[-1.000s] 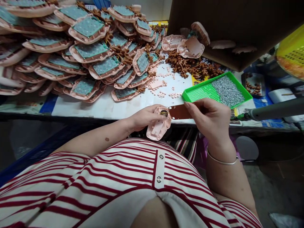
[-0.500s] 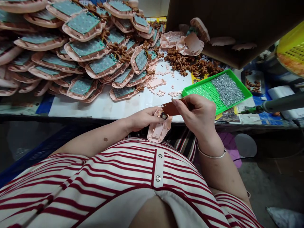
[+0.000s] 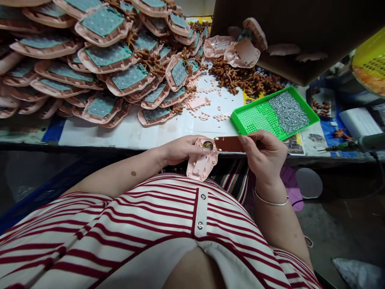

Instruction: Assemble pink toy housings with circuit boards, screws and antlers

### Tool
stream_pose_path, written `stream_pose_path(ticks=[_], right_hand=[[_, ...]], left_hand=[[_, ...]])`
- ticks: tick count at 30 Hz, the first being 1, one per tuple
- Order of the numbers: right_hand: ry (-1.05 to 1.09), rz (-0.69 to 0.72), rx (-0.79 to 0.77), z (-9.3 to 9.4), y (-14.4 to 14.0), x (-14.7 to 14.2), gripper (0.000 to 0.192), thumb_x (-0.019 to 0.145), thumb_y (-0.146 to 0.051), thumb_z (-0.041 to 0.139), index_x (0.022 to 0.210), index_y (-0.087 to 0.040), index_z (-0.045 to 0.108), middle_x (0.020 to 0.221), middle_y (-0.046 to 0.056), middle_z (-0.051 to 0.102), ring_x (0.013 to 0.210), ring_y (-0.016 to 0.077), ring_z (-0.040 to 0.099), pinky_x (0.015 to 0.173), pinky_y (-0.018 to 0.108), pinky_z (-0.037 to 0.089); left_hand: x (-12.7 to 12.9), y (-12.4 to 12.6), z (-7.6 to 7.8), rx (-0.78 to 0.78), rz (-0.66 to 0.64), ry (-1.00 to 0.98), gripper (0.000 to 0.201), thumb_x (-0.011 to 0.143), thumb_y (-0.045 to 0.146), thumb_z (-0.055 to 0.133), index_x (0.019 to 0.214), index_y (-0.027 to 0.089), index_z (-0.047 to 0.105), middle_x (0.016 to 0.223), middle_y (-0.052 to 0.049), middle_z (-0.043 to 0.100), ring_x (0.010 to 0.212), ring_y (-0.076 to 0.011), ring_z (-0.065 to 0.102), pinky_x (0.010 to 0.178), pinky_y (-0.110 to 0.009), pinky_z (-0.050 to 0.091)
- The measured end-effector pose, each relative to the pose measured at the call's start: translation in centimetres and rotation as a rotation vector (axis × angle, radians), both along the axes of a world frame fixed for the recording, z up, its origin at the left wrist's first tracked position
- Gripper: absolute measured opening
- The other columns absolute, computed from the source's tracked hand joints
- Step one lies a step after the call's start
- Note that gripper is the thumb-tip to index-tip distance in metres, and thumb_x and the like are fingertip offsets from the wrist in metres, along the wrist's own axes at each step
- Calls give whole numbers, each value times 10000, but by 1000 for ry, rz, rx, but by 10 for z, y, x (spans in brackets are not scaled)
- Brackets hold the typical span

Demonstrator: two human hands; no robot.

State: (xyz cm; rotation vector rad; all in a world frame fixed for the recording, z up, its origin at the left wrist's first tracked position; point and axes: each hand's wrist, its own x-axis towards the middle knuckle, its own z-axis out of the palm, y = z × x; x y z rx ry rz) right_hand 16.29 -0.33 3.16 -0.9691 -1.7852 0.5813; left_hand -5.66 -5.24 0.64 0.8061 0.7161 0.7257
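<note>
A: What's far left on your bench?

B: A stack of pink shells (image 3: pixel 99 52), each with a greenish board face-up, piled several layers deep. It runs from the left edge toward the middle of the white table top (image 3: pixel 126 134).

A: And your left hand?

B: Your left hand (image 3: pixel 180 149) is curled around a single pink shell (image 3: pixel 202 160), thumb on its upper edge. The shell hangs just off the near table edge, above your lap, inner side up and tilted. A small round part (image 3: pixel 208 144) sits at its top end.

A: The brown piece?

B: The brown board (image 3: pixel 233 143) lies roughly level, its left end touching the shell top right beside that round part. Your right hand (image 3: pixel 266 154) pinches its right end between thumb and fingers. There's a bracelet (image 3: pixel 270 200) on that wrist.

A: Behind the hands?

B: Loose pink bits (image 3: pixel 207 108) are scattered mid-table. Further back there's a heap of brown parts (image 3: pixel 243 80), with two open pink shells (image 3: pixel 231 50) by it under a cardboard box (image 3: pixel 300 32).

A: Right side?

B: The green tray (image 3: pixel 255 116) sits just beyond your right hand, with screws (image 3: pixel 287 112) piled in its right half. A power screwdriver (image 3: pixel 357 143) lies near the right edge. A yellow basket (image 3: pixel 369 60) is top right.
</note>
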Motion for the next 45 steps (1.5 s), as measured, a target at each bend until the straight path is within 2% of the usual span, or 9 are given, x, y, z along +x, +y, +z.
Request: stream_pose_path(ticks=[6, 13, 18, 24, 28, 34, 40, 42, 45], right_hand=[[-52, -119, -94, 9, -4, -2, 438, 806, -482, 757, 572, -188, 533, 526, -60, 424, 511, 71, 344, 478, 246, 270], [-123, -96, -38, 26, -7, -16, 410, 843, -471, 720, 597, -189, 553, 538, -57, 427, 514, 75, 337, 514, 257, 292], [-172, -55, -17, 32, -5, -28, 416, 872, -472, 682, 595, -188, 558, 537, -47, 445, 522, 83, 366, 542, 267, 306], [-245, -2, 38, 38, -2, -39, 406, 894, -423, 653, 583, -187, 541, 535, -48, 445, 530, 81, 363, 561, 269, 311], [-245, 2, 31, 36, 2, -41, 426, 898, -431, 646, 574, -188, 514, 538, -50, 431, 541, 79, 349, 563, 268, 309], [-219, -5, -38, 31, 5, -40, 443, 889, -489, 657, 590, -188, 527, 557, -48, 439, 555, 80, 355, 562, 267, 308], [-171, 102, -141, 28, 3, -32, 382, 834, -515, 715, 679, -195, 576, 617, -41, 494, 591, 91, 412, 573, 260, 351], [-124, 84, -181, 24, 1, -26, 338, 818, -484, 737, 712, -195, 595, 636, -40, 516, 598, 94, 430, 569, 255, 361], [-52, 8, -274, 19, -3, -20, 263, 803, -401, 753, 730, -194, 608, 636, -41, 554, 577, 94, 456, 548, 250, 371]], left_hand=[[1, 0, 2, -18, -58, 21, 400, 875, 506, 654, 947, 115, 707, 831, -100, 730, 605, -168, 672, 534, -241, 498], [4, -2, 1, 66, -31, 89, 349, 866, 477, 690, 903, 130, 682, 842, -103, 755, 606, -160, 689, 529, -212, 500], [5, -3, 6, 78, -77, 151, 427, 888, 525, 646, 931, 105, 708, 682, -91, 715, 470, -143, 621, 423, -199, 421], [5, 0, 4, 128, -6, 105, 374, 858, 482, 705, 840, 109, 716, 804, -102, 757, 664, -159, 697, 635, -229, 530], [4, 1, 5, 76, 18, 81, 274, 835, 387, 720, 847, 114, 700, 798, -85, 753, 657, -165, 688, 630, -250, 520], [3, -2, 8, 62, 112, 100, 237, 764, 229, 750, 961, 124, 672, 852, -61, 747, 730, -168, 685, 720, -273, 526], [-2, -3, 6, 76, 106, 148, 261, 767, 251, 744, 986, 118, 696, 898, -82, 751, 760, -185, 690, 710, -278, 519], [-3, -3, 5, 66, 75, 128, 256, 778, 287, 746, 961, 111, 709, 894, -94, 751, 740, -185, 688, 697, -282, 518], [-3, -3, 3, 18, 113, 96, 252, 736, 268, 789, 922, 119, 709, 867, -75, 746, 733, -173, 685, 712, -280, 522]])
